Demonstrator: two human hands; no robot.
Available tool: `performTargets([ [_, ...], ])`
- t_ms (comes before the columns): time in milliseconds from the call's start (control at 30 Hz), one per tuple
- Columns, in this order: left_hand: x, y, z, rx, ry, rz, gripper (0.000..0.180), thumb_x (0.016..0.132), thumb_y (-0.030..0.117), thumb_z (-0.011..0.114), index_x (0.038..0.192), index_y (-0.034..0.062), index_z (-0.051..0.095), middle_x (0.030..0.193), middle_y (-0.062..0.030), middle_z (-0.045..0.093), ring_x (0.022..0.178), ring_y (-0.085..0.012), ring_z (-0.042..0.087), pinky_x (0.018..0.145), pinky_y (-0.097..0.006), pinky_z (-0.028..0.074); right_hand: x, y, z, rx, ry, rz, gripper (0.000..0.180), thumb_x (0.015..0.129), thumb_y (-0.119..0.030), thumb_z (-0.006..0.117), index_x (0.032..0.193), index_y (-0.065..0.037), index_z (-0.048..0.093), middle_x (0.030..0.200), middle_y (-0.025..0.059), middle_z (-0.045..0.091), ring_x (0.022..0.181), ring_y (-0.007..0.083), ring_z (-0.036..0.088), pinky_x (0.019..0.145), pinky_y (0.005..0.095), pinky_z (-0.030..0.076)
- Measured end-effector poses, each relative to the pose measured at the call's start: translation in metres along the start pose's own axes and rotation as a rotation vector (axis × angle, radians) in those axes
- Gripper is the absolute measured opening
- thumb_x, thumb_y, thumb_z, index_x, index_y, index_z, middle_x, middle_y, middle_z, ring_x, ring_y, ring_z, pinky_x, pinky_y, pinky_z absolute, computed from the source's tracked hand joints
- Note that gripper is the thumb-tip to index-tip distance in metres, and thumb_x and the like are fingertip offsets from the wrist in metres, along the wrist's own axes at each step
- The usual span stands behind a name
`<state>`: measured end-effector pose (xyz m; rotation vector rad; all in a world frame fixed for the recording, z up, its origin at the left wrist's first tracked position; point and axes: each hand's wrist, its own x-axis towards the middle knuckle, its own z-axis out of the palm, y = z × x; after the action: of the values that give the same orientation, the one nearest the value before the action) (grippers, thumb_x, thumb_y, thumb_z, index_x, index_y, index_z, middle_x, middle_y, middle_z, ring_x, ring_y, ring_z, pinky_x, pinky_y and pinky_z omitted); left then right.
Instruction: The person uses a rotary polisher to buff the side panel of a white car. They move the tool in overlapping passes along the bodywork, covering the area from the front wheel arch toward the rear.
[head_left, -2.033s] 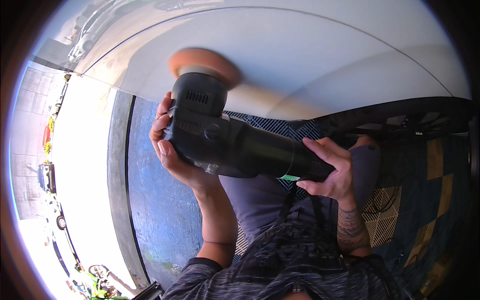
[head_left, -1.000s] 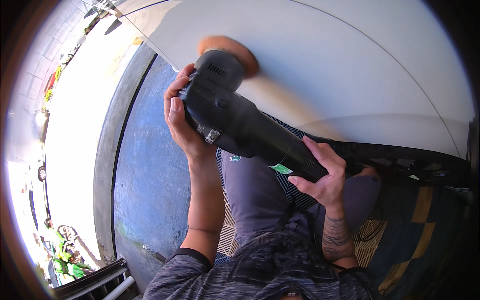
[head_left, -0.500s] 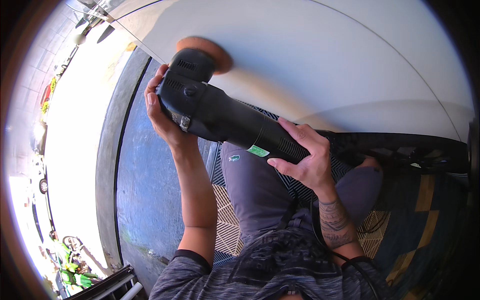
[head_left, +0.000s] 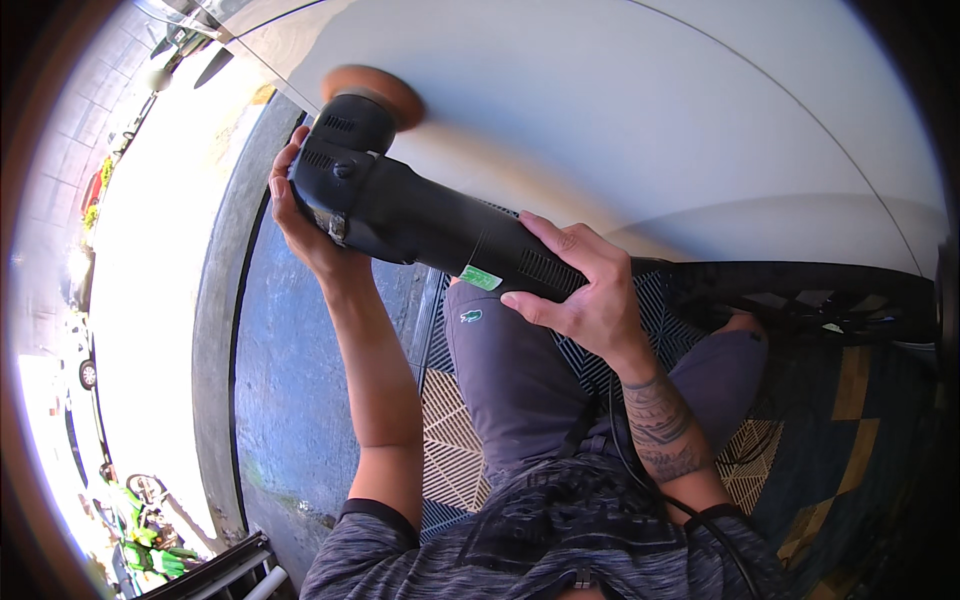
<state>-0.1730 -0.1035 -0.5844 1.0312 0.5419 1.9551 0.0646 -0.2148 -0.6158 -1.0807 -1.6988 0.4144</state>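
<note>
A black car polisher (head_left: 430, 215) lies across my view, its head up at the left and its body slanting down to the right. The orange round pad (head_left: 375, 92) is against the pale car panel (head_left: 620, 120); its outline is blurred. My left hand (head_left: 305, 215) wraps the head end, fingers curled round its far side. With thumb and fingers, my right hand (head_left: 585, 285) grips the rear of the body near a green sticker (head_left: 482, 277). A black cord (head_left: 625, 450) runs down past my right forearm.
A dark car wheel (head_left: 800, 300) stands at the right below the panel. Under my bent legs is a patterned grid floor mat (head_left: 455, 420). Blue painted floor (head_left: 300, 370) and a grey kerb strip (head_left: 215, 400) lie left. A metal-framed object (head_left: 245, 570) is at lower left.
Both hands have moved the polisher to the left and slightly up along the car panel. The grip of each hand looks the same.
</note>
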Motion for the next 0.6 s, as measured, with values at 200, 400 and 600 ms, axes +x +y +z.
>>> performTargets([
  [200, -0.034, -0.005, 0.02, 0.053, 0.02, 0.012, 0.047, 0.097, 0.043, 0.045, 0.122, 0.0035, 0.051, 0.136, -0.0172, 0.052, 0.122, -0.0319, 0.056, 0.098, -0.048, 0.053, -0.025, 0.009, -0.029, -0.021, -0.009, -0.05, 0.067, 0.066, -0.028, 0.087, 0.125, -0.003, 0.066, 0.084, 0.011, 0.064, 0.076, 0.0215, 0.063, 0.073, 0.0333, 0.052],
  [400, -0.028, 0.003, 0.033, 0.077, 0.031, 0.021, 0.047, 0.096, 0.043, 0.046, 0.123, 0.0038, 0.051, 0.136, -0.0166, 0.052, 0.121, -0.0323, 0.056, 0.098, -0.048, 0.053, -0.013, -0.001, -0.043, 0.027, -0.02, -0.057, 0.068, 0.067, -0.028, 0.088, 0.126, -0.003, 0.065, 0.086, 0.0128, 0.066, 0.078, 0.0222, 0.063, 0.076, 0.0333, 0.051],
  [600, -0.026, 0.002, 0.027, 0.053, 0.006, 0.017, 0.046, 0.096, 0.042, 0.047, 0.123, 0.0055, 0.052, 0.135, -0.0165, 0.052, 0.121, -0.0326, 0.056, 0.098, -0.05, 0.053, -0.01, 0.002, -0.043, 0.063, 0.001, -0.098, 0.069, 0.066, -0.031, 0.089, 0.125, -0.003, 0.065, 0.088, 0.0137, 0.067, 0.077, 0.0222, 0.064, 0.078, 0.0329, 0.051],
])
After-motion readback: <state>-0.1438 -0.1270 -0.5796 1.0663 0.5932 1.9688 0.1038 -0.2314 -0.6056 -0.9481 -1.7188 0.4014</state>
